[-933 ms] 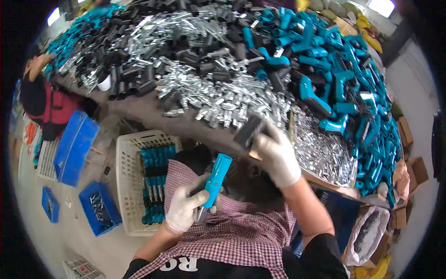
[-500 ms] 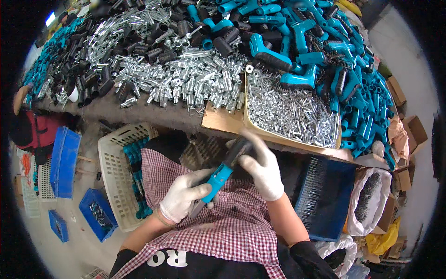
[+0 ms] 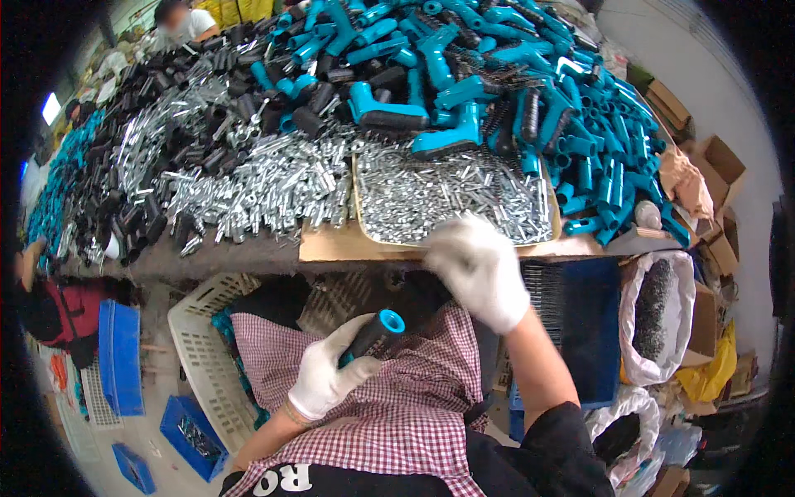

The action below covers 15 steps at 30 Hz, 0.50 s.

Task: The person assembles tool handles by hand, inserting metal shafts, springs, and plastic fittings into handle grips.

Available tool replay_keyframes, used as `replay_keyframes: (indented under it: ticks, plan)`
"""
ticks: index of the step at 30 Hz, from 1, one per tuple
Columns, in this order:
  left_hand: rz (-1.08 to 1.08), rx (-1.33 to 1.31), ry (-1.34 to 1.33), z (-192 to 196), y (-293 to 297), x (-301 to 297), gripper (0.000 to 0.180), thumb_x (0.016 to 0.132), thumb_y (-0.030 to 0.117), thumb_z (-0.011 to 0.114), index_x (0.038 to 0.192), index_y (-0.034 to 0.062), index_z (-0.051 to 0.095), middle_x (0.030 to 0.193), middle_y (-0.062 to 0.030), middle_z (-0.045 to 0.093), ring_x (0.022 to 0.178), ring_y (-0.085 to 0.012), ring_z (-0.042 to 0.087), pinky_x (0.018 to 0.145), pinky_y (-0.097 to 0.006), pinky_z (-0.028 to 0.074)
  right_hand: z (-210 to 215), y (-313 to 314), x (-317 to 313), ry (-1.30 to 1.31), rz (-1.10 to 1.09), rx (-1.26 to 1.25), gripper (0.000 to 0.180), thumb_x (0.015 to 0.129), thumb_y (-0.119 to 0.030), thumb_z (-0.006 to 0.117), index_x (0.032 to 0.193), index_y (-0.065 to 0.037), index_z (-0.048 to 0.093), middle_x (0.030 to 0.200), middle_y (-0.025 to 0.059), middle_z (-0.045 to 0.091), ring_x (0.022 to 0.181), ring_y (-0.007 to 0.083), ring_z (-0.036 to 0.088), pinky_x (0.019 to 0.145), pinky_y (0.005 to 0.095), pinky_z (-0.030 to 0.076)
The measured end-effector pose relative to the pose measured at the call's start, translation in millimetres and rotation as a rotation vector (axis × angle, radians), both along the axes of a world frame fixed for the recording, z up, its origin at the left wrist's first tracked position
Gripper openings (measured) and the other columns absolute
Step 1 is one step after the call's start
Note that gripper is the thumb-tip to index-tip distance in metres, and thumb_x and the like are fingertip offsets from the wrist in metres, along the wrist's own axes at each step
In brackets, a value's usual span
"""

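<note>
My left hand (image 3: 325,377), in a white glove, is closed around a teal-and-black plastic tool handle (image 3: 370,338) above my checked apron. Its round, teal-rimmed open end tilts up and to the right. At the front edge of a shallow tray (image 3: 556,219) is my gloved right hand (image 3: 484,273); its fingers look curled but are smeared by motion, so I cannot see whether they hold anything. Small metal pins (image 3: 447,195) fill that tray. Behind it lie teal-and-black pistol-shaped housings (image 3: 451,137), and to its left a heap of silver metal fittings (image 3: 273,182).
A wooden board (image 3: 325,246) projects at the bench edge. Below stand a white crate (image 3: 211,356) on the left and a blue bin (image 3: 592,331) on the right. Beside the bin are white sacks (image 3: 686,331) and cardboard boxes (image 3: 720,170). Another person (image 3: 186,25) is at the far left.
My right hand has left the handle and moved up to the pin tray. My left hand keeps the handle, whose open end now faces up. The view has shifted.
</note>
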<state>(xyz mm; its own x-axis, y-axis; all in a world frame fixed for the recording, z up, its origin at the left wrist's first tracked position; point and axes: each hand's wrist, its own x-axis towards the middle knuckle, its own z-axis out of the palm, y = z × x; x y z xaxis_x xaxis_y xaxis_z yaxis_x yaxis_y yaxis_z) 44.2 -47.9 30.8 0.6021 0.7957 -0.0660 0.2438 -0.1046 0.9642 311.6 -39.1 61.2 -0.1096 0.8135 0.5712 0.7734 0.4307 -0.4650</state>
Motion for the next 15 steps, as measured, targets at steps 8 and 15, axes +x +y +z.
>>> replay_keyframes:
  ticks: [8, 15]
  plan:
    - [-0.007, -0.009, -0.025, -6.8, -0.6, 13.5, 0.080, 0.081, 0.060, 0.069, 0.130, -0.0018, 0.053, 0.099, -0.0146, 0.067, 0.090, -0.0144, 0.063, 0.081, -0.029, 0.050, -6.3, 37.2, 77.7, -0.358, -0.703, 0.025, 0.033, 0.079, -0.020, 0.072, 0.109, -0.009, 0.064, 0.092, 0.0128, 0.065, 0.088, 0.0327, 0.063, 0.077, 0.0418, 0.049]
    - [0.034, -0.090, -0.024, 0.4, 1.0, 9.8, 0.079, 0.082, 0.059, 0.069, 0.132, 0.0004, 0.053, 0.092, -0.0115, 0.067, 0.080, -0.0144, 0.063, 0.075, -0.029, 0.051, 13.0, 19.8, 65.3, 0.093, -0.592, 0.222, 0.017, 0.085, -0.010, 0.061, 0.101, -0.004, 0.065, 0.097, 0.0153, 0.067, 0.089, 0.0334, 0.065, 0.081, 0.0393, 0.051]
